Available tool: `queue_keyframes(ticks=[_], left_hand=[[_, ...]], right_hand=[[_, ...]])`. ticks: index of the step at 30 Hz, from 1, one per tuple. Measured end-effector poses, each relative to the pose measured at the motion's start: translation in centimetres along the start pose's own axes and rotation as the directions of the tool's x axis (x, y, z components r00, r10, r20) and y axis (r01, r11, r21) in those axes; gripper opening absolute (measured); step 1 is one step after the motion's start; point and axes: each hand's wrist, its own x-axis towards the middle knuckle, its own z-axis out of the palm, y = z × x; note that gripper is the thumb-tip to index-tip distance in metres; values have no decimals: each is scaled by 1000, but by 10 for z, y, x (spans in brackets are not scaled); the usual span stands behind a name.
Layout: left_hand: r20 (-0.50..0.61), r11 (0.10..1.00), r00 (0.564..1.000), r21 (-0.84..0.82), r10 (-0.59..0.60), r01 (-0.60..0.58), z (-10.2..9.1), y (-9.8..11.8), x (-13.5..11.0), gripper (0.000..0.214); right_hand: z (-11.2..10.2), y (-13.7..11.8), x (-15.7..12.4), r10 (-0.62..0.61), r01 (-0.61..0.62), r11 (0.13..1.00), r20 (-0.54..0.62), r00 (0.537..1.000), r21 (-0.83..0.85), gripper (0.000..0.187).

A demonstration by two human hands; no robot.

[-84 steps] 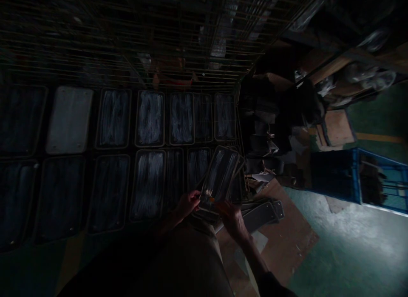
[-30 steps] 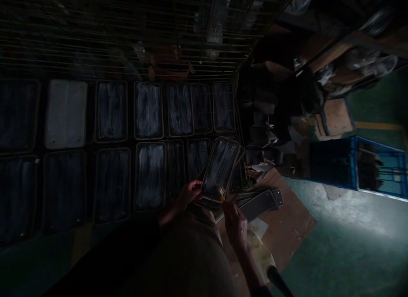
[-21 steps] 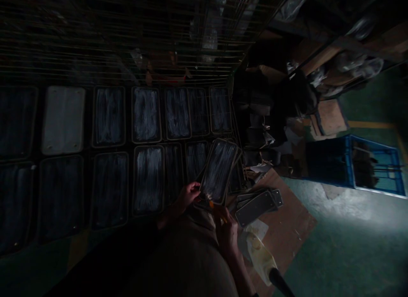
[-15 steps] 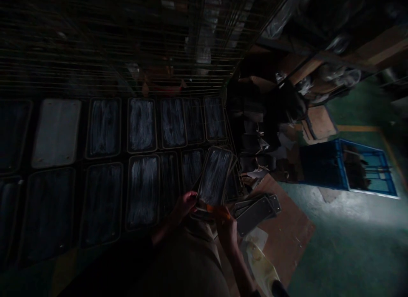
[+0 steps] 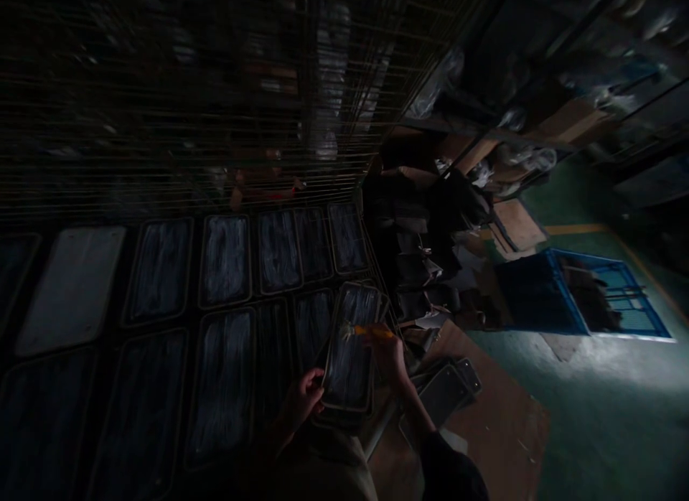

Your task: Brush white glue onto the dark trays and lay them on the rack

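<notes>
My right hand point(image 5: 388, 352) is closed around the orange handle of a brush point(image 5: 371, 331), whose pale bristles rest over the upper part of a dark rectangular panel point(image 5: 349, 379). The panel has rounded corners, a lighter rim and whitish streaks on its face. At its lower left edge, my left hand point(image 5: 306, 399) pinches the rim. Another panel's edge shows beneath the held one. Close by on the left lie similar streaked panels point(image 5: 225, 379) in two rows.
Wire mesh point(image 5: 215, 164) rises behind the rows, where one panel point(image 5: 72, 289) is pale grey. To the right, a brown board point(image 5: 500, 400) carries a few dark plates point(image 5: 444, 393). Beyond it stand a blue crate point(image 5: 538, 293) on the green floor and stacked dark pieces point(image 5: 414, 246).
My right hand has moved the brush from the panel's near end up to its upper part. My left hand stays at the edge. The camera view has shifted, so the rows sit lower.
</notes>
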Motion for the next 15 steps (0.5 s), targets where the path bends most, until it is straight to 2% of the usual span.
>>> queue_keyframes(ticks=[4,7,10,12,15], left_hand=[[5,999,1000,40,3,-3,1,-3,5,44],[-23,999,1000,39,-2,3,2,-2,6,48],[-8,997,997,-43,-70,70,-1,5,-2,50],[73,974,991,-192,-110,122,-6,13,-13,52],[200,898,974,-401,-107,181,-15,36,-29,54]], right_hand=[[-1,8,48,4,8,998,-204,979,58,37],[-5,7,66,3,16,998,-332,943,54,38],[-14,6,56,3,20,999,-457,889,44,41],[-21,9,36,2,25,999,-532,846,43,41],[-34,18,2,6,35,998,-628,778,53,40]])
